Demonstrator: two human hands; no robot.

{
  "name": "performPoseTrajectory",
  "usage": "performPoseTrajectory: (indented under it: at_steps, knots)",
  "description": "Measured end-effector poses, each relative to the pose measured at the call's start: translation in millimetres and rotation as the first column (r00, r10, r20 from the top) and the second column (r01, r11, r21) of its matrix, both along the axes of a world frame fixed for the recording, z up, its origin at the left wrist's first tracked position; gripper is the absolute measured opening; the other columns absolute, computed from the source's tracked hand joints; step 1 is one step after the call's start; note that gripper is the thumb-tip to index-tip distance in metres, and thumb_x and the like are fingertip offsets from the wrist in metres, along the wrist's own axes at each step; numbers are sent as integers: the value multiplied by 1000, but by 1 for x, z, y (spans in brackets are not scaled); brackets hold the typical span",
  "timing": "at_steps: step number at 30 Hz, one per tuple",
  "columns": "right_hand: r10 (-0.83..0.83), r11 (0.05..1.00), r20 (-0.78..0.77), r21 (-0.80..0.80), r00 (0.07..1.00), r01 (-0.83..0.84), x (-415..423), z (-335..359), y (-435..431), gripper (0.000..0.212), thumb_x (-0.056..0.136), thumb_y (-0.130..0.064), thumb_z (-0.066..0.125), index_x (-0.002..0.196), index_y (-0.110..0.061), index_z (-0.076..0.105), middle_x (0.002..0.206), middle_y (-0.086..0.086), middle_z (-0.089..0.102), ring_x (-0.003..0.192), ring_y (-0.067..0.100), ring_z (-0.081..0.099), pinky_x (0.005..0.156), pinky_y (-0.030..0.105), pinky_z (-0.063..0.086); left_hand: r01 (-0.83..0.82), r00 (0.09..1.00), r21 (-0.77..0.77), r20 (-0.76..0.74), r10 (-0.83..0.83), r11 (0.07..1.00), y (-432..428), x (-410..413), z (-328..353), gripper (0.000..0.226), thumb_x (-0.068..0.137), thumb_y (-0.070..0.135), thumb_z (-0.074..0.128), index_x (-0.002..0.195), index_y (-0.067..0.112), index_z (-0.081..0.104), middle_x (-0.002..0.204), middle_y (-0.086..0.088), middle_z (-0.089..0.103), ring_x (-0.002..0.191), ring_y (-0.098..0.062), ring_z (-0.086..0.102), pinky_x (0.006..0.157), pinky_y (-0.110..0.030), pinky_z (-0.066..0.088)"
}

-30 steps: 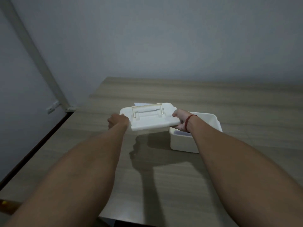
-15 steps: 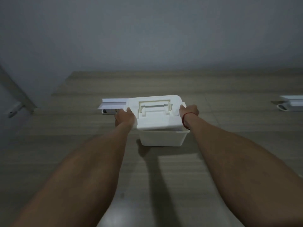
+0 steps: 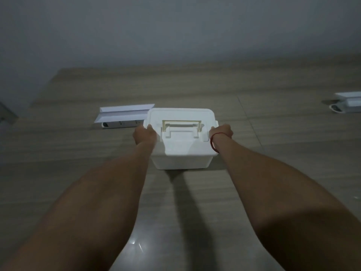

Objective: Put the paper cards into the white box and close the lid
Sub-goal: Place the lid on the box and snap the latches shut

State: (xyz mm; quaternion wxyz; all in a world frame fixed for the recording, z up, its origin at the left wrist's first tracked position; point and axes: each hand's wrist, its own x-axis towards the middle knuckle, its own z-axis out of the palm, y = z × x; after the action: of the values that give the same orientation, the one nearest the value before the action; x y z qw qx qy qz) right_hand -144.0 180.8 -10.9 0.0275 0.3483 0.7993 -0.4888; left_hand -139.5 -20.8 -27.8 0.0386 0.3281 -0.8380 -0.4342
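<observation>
Resting on a wood-grain table (image 3: 195,212), one white box (image 3: 181,161) stands with its lid (image 3: 179,116) seated on top and one cream handle (image 3: 181,124) folded flat. No brand, label or writing can be read on any item. Two hands are in view: the left hand (image 3: 144,134) grips the lid's left edge, and the right hand (image 3: 221,132), with one red band (image 3: 213,142) at the wrist, grips its right edge. Left of the box, just beside it, lies one folded white paper (image 3: 123,113) over one white power strip (image 3: 121,124). Far right of the box, a second white item (image 3: 347,102) sits at the frame edge; its kind cannot be told. Behind the table is a plain grey wall (image 3: 175,30).
</observation>
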Motion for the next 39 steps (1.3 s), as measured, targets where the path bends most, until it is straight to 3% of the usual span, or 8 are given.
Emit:
performPoseTrajectory:
  at_steps: [8, 18, 22, 27, 33, 35, 39]
  knots:
    - [-19, 999, 16, 34, 1000, 18, -10, -10, -2, 44, 91, -23, 61, 128, 0, 53, 137, 19, 54, 123, 37, 56, 99, 38, 45, 64, 990, 1, 129, -63, 998, -14, -2, -11, 56, 95, 34, 47, 131, -9, 51, 134, -22, 57, 124, -35, 55, 97, -33, 45]
    - [-10, 998, 8, 67, 1000, 10, -13, -11, -4, 42, 91, -28, 61, 123, -1, 57, 132, 18, 58, 120, 36, 58, 96, 38, 47, 41, 990, 37, 131, -45, 998, -20, -5, -12, 62, 92, 38, 50, 134, -8, 45, 136, -22, 54, 123, -36, 55, 97, -37, 47]
    - [-15, 997, -11, -78, 1000, 14, -9, -16, -4, 56, 87, -39, 61, 129, -3, 51, 137, 15, 54, 124, 34, 55, 103, 38, 44, 6, 992, 38, 122, -10, 999, -14, -8, -19, 62, 93, 40, 44, 136, -3, 44, 139, -22, 50, 126, -38, 50, 102, -40, 42]
    - [35, 992, 59, -125, 998, -27, -12, -25, -2, 69, 87, -54, 53, 137, -6, 46, 142, 14, 50, 131, 34, 48, 109, 39, 38, -39, 983, 142, 182, 12, 989, -7, -7, -28, 67, 94, 45, 39, 145, 1, 31, 144, -21, 44, 129, -37, 46, 102, -39, 38]
    - [60, 967, 77, -251, 995, -39, -16, -27, 7, 76, 85, -56, 57, 138, -4, 44, 143, 13, 50, 130, 32, 50, 110, 37, 40, -100, 980, 232, 191, 56, 967, -14, -9, -30, 87, 78, 63, 47, 140, 4, 39, 137, -18, 51, 121, -37, 54, 102, -44, 45]
    - [45, 949, 85, -314, 995, -16, -16, -26, 8, 82, 79, -58, 62, 140, -6, 42, 143, 11, 50, 129, 31, 51, 110, 39, 40, -115, 979, 168, 183, 83, 979, -17, -8, -31, 89, 71, 65, 51, 137, 6, 46, 136, -17, 52, 122, -36, 53, 103, -47, 45]
    - [-25, 950, 85, -307, 996, 50, -18, -28, 8, 88, 74, -56, 69, 140, -5, 39, 143, 11, 49, 128, 31, 51, 107, 39, 42, -78, 993, -120, 79, 88, 990, -18, -7, -26, 72, 80, 61, 51, 118, 1, 62, 124, -17, 61, 113, -35, 59, 96, -42, 49]
